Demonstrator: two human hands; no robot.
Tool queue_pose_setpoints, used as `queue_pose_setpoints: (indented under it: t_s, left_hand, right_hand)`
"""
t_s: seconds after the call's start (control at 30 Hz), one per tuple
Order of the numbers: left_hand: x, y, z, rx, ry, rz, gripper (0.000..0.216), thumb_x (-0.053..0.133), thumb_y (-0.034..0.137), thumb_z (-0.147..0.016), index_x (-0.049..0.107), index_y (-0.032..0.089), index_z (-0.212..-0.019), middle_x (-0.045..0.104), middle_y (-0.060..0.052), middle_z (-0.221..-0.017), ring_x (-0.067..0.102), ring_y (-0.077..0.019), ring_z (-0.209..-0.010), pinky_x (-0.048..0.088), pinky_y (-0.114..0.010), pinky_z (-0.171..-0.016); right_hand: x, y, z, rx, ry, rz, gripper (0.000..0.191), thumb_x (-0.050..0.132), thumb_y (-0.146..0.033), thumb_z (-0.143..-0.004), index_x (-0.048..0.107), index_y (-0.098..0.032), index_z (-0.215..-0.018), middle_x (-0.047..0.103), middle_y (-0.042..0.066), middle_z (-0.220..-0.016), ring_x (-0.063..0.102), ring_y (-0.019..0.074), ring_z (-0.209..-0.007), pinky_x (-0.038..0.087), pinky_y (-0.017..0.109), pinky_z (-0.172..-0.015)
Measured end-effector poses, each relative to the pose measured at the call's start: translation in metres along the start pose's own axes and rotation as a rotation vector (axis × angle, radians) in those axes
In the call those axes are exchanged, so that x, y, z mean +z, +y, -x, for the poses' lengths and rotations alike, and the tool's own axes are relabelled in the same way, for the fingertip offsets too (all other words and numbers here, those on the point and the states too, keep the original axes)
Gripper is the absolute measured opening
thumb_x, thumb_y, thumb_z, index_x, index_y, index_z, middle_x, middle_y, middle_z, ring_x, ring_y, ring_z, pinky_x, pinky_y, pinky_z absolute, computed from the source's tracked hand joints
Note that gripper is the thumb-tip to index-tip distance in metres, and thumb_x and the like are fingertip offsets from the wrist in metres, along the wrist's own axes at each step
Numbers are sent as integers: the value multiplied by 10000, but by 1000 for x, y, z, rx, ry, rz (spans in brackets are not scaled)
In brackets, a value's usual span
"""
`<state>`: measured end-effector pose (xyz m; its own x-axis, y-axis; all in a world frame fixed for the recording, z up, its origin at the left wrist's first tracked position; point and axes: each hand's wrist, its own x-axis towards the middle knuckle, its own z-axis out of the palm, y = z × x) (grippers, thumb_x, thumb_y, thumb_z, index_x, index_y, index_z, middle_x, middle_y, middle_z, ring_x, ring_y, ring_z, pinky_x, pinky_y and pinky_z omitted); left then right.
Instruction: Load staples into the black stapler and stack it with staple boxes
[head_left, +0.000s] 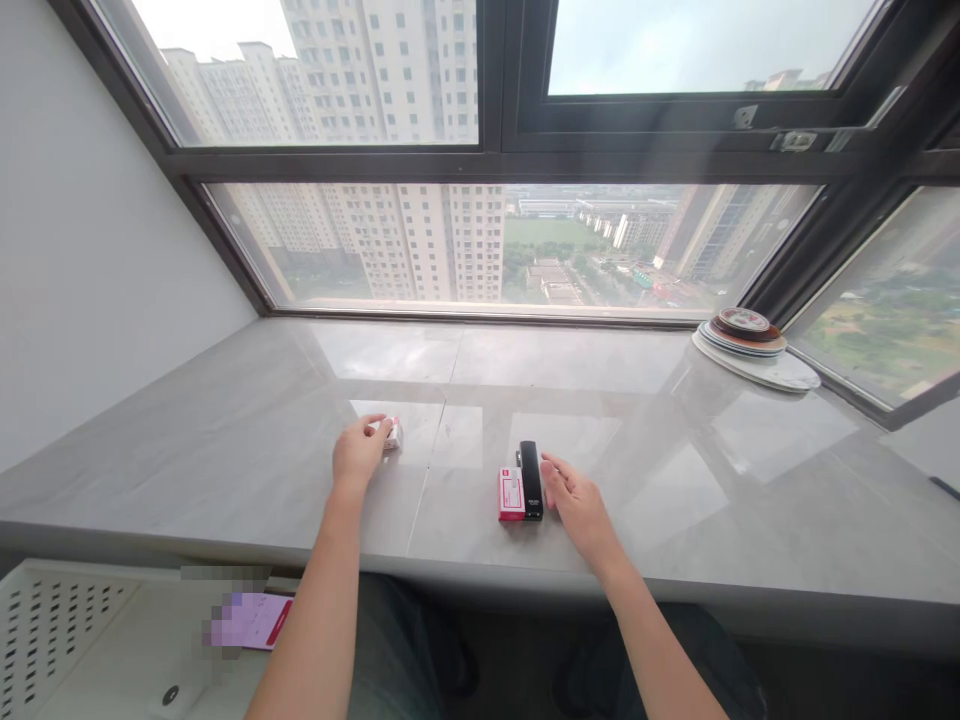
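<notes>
On the left of the grey stone sill, my left hand (358, 452) has its thumb and fingers closed on a small white-and-red box (395, 436), partly hidden behind the fingertips. A black stapler (531, 482) lies lengthwise nearer the middle. Against its left side is a pink-and-white box (511, 495) with a printed label. My right hand (576, 498) is just right of the stapler, its fingers partly extended and nothing held in them. Whether the fingertips touch the stapler I cannot tell.
A stack of plates or round mats (757, 368) stands at the far right by the window corner. Below the sill's front edge, a white perforated surface (97, 640) holds a purple card (251, 620). A dark-framed window (491, 165) runs along the back.
</notes>
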<state>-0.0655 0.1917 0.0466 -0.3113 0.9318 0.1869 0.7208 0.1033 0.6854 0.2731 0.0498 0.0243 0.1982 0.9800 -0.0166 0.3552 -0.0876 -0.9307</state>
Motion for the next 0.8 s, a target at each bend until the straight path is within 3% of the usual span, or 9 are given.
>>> queue_pose_setpoints:
  t_s: [0.07,0.17,0.27,0.37,0.6,0.8]
  left_hand:
    - [7,0,-4,33,-113,26,367,602,506,-875,750,213,-1039,594,0,-704,598,-200,-656,425,-295,-624]
    - [37,21,13,128,-236,80,370,588,534,-884,745,224,-1009,609,20,-683,602,-169,-622,401,-267,-594]
    - [71,53,43,239,-348,140,383,542,561,-925,735,250,-1040,652,22,-733,633,-158,-670,430,-257,-627]
    - [92,78,69,324,-435,172,359,534,555,-946,727,268,-1043,688,21,-776,647,-157,-703,448,-258,-660]
    - [90,88,96,426,-489,105,479,243,506,-1085,649,267,-999,713,-17,-862,671,-201,-792,455,-300,-718]
    - [101,91,108,473,-477,-46,417,216,424,-1100,584,237,-1160,683,-89,-919,690,-271,-885,461,-360,-796]
  right_hand:
    - [-7,1,8,24,-63,49,830,588,-715,-898,529,-167,-1519,534,-36,-701,507,167,-658,425,291,-666]
    - [-11,-4,18,10,-189,199,929,796,-632,-755,488,-246,-1542,558,-50,-721,534,171,-659,399,274,-613]
    - [-5,-15,20,-70,-232,326,765,849,-504,-717,585,-324,-1412,643,-43,-774,580,184,-693,367,265,-604]
    - [4,-22,15,-109,-209,380,691,833,-432,-733,590,-343,-1374,721,-20,-891,649,213,-789,373,266,-644]
    - [11,-17,8,-108,-172,431,693,813,-420,-752,579,-303,-1394,759,37,-952,695,271,-859,374,284,-679]
    - [5,-18,6,-123,-213,386,527,784,-362,-748,667,-283,-1256,764,37,-951,682,268,-838,395,288,-705]
